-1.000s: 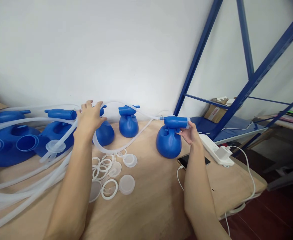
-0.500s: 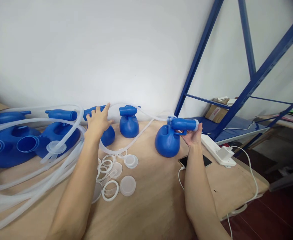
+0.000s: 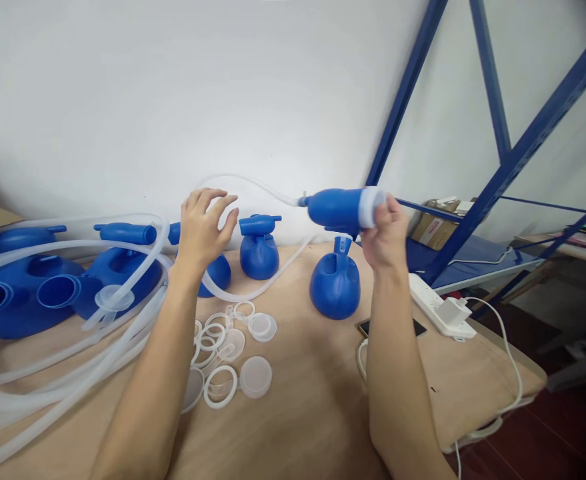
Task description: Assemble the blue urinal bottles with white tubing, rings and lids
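one blue bottle-shaped piece is raised in the head view, lying roughly level above the table, with its narrow end pointing left. the right hand has its fingers closed around the white cap at the wide end. the left hand looks empty, its fingers spread and loosely curled in front of the blue vessels by the wall. just below the raised piece is a round blue vessel with its neck upright; whether the two touch is hidden.

the likeliest trouble, i judge, comes from that one-ended hold. all the weight seems to hang off the cap, so if it is only loosely seated, the piece could twist, droop or slip off. a thin white hose runs left from the narrow end, and its slack passes behind the left hand, so a snag there might tug the nozzle sideways or pull the hose loose. a low swing could clip the neck of the round vessel and tip it over, perhaps toward the phone, which sits partly behind the right forearm. the flat translucent lid and nearby rings lie loose, so a dropping forearm or dragging hose could scatter them.
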The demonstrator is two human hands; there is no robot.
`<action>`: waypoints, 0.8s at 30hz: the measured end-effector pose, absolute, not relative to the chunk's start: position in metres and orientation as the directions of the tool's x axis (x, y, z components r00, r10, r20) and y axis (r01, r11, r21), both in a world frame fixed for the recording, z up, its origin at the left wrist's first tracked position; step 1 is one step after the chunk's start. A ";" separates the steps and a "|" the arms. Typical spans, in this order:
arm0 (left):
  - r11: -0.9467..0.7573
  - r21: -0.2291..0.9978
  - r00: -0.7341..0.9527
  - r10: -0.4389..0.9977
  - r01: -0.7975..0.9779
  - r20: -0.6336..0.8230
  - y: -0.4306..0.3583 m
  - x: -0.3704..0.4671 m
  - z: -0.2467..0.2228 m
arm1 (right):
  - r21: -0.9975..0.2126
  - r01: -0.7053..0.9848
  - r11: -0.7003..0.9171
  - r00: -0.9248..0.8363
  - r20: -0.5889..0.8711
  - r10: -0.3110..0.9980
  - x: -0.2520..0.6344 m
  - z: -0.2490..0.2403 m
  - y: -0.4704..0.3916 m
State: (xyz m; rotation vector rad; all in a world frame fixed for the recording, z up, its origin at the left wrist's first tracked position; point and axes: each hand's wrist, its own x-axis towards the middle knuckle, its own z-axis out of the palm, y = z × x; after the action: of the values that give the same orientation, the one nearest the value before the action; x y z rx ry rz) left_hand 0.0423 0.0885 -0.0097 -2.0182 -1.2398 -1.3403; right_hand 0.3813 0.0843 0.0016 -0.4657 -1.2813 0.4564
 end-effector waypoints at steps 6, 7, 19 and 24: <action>-0.749 0.220 0.274 0.474 0.624 0.837 0.077 0.058 0.003 | -0.580 -0.053 0.813 -0.184 0.806 0.563 0.310 0.002 0.075; -0.771 0.292 0.303 0.524 0.566 0.796 0.076 0.057 0.003 | -0.571 -0.033 0.820 -0.235 0.802 0.549 0.306 0.002 0.072; -0.707 0.626 0.371 0.706 0.327 0.603 0.076 0.021 0.007 | -0.498 0.025 0.867 -0.373 0.800 0.470 0.322 0.005 0.068; -0.739 0.610 0.268 0.673 0.287 0.689 0.070 0.032 0.010 | -0.421 0.007 0.907 -0.268 0.873 0.407 0.303 0.001 0.065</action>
State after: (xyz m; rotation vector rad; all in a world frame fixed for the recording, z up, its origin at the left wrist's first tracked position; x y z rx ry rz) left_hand 0.0322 0.0701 0.0097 -2.7701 -1.1085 -1.8590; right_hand 0.3035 0.0650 0.0015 -0.3095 -1.8104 0.3949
